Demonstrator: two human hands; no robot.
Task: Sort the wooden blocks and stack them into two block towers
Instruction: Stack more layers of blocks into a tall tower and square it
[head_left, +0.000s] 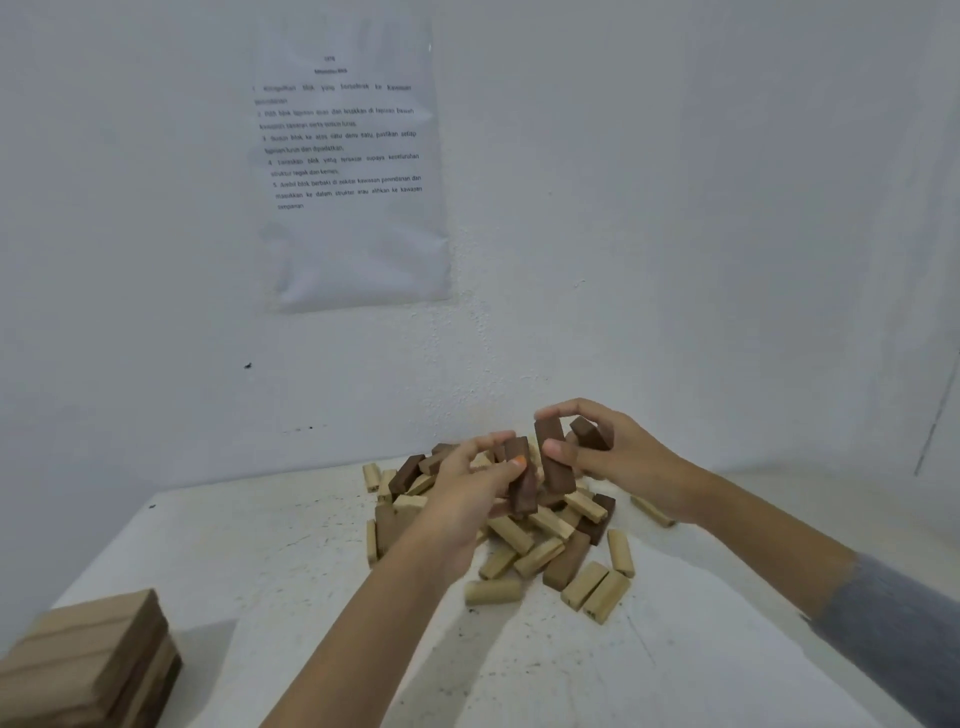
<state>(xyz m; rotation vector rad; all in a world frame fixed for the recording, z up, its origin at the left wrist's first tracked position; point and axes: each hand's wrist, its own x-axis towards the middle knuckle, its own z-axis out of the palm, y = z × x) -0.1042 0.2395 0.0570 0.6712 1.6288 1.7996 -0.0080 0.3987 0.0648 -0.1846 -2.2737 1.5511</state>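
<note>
From my remote seat I am starting at the near left corner, where a squat stack of mid-brown flat wooden blocks (88, 660) is sitting at the edge of the speckled white table (291, 561). I am reading it as the base of one tower, kept well apart from the sorting area so it will not be knocked. Further in, the loose heap of pale and dark rectangular wooden blocks (540, 551) is lying jumbled near the table's far edge by the wall, with the colours mixed together, so the sorting is looking far from finished. Above the heap the left hand (467, 488) is curling its fingers and thumb around an upright dark brown wooden block (524, 488), lifting it clear of the pale ones. Just beside it the right hand (613, 452) is pinching a second upright dark brown block (553, 462) between thumb and fingers, while a third dark block (589, 434) is sitting tucked further back in the same hand. I am judging that both hands are gathering the dark pieces together so that one colour can go into its own tower. To the right, a single pale wooden block (652, 512) is lying apart from the heap, partly behind the right wrist. I am expecting the stray pale blocks to need collecting later.
</note>
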